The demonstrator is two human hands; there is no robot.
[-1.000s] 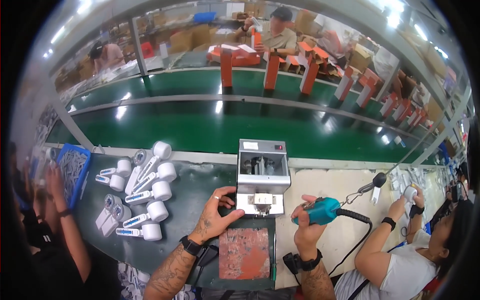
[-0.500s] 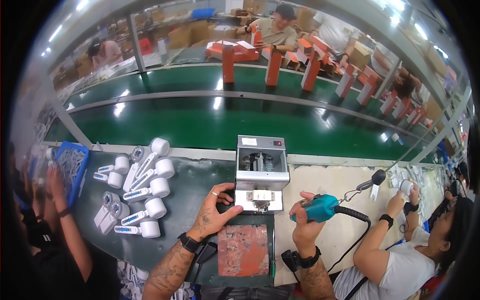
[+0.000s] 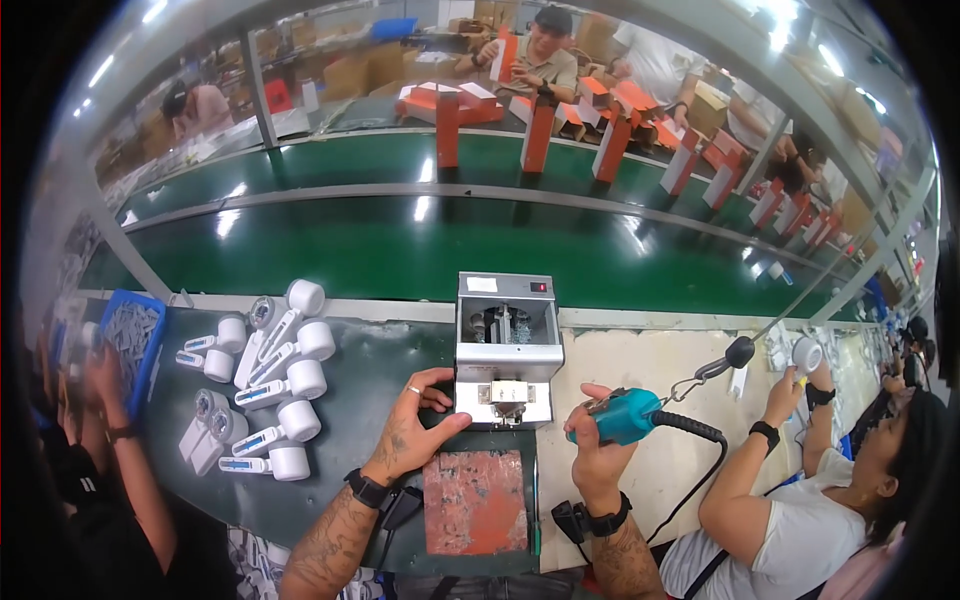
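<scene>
My left hand [image 3: 412,428] rests against the lower left corner of a grey metal box-shaped machine [image 3: 506,350] on the workbench, fingers curled with nothing in them. My right hand [image 3: 594,452] grips a teal electric screwdriver [image 3: 628,415] just right of the machine, its black cable [image 3: 700,455] trailing away to the right. A worn red pad [image 3: 474,501] lies in front of the machine, between my forearms. Several white handheld devices [image 3: 272,385] lie in a group on the dark mat to the left.
A green conveyor belt [image 3: 420,255] runs behind the bench, with orange boxes [image 3: 537,135] standing upright further back. A blue tray [image 3: 132,335] of small parts sits far left by another person's hands. A co-worker's arm [image 3: 760,460] reaches in at right. Other people sit across the belt.
My left hand has shifted slightly against the machine's left corner. My right hand keeps the screwdriver in nearly the same spot beside the machine.
</scene>
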